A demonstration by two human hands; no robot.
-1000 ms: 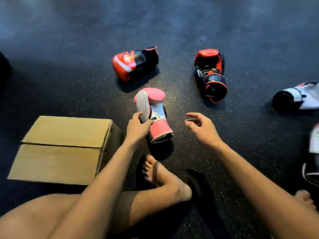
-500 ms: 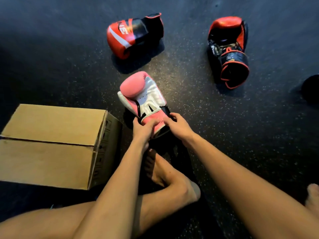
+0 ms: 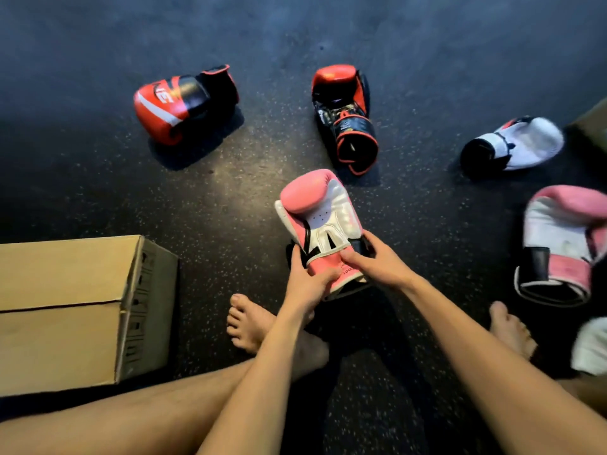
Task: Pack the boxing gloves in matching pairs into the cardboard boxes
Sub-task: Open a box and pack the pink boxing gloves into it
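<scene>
Cardboard box point(image 3: 65, 307) is sitting at my left, flaps looking closed (needing opening first). I'm gripping the pink glove point(image 3: 320, 218) by its cuff, left hand point(image 3: 307, 284) and right hand point(image 3: 377, 267) both curled on it; its mate point(image 3: 565, 244) is lying rightward, a red glove point(image 3: 184, 103) beyond, nothing blocking.

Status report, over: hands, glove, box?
Left hand, right hand: both grip pink glove at cuff. Second pink glove on floor, right. Cardboard box left, flaps closed; bare floor between.
</scene>
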